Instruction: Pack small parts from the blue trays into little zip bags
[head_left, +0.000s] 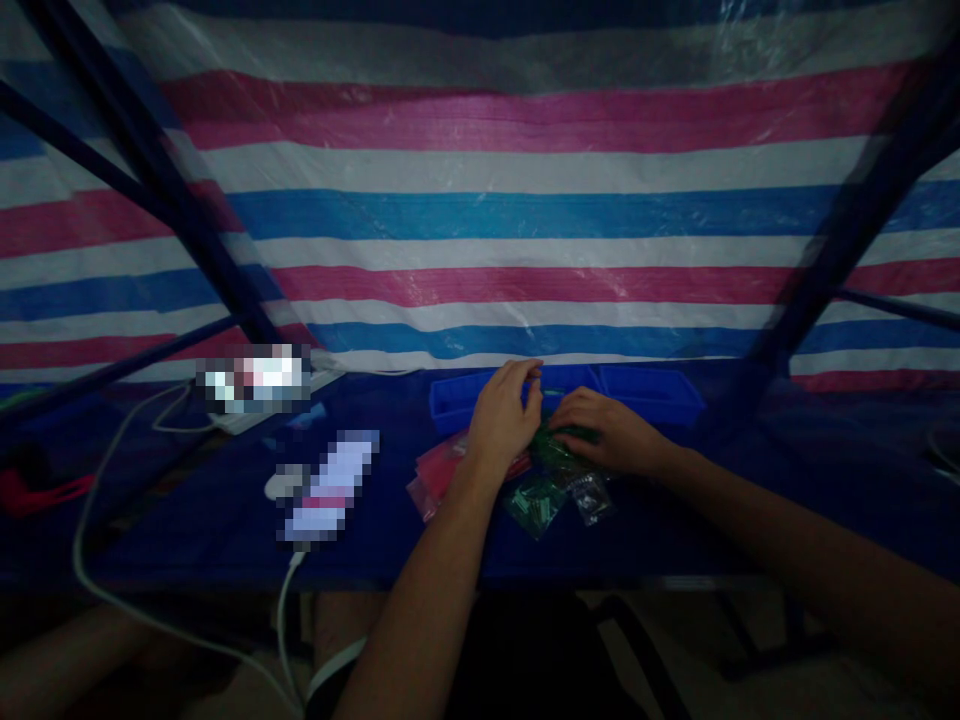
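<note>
My left hand reaches over the near edge of a blue tray. Its fingers are bent a little, with the thumb apart from them, and nothing shows between. Close beside it, my right hand curls its fingers onto a green plastic bag in front of the tray. Nearer to me lie another green bag with small pieces inside and a clear bag with small dark contents. Red plastic bags lie to the left, partly hidden by my left forearm.
A phone with a white cable lies on the blue table, next to a white round object. Behind is another blurred-out device. Blue metal bars and a striped sheet close off the back.
</note>
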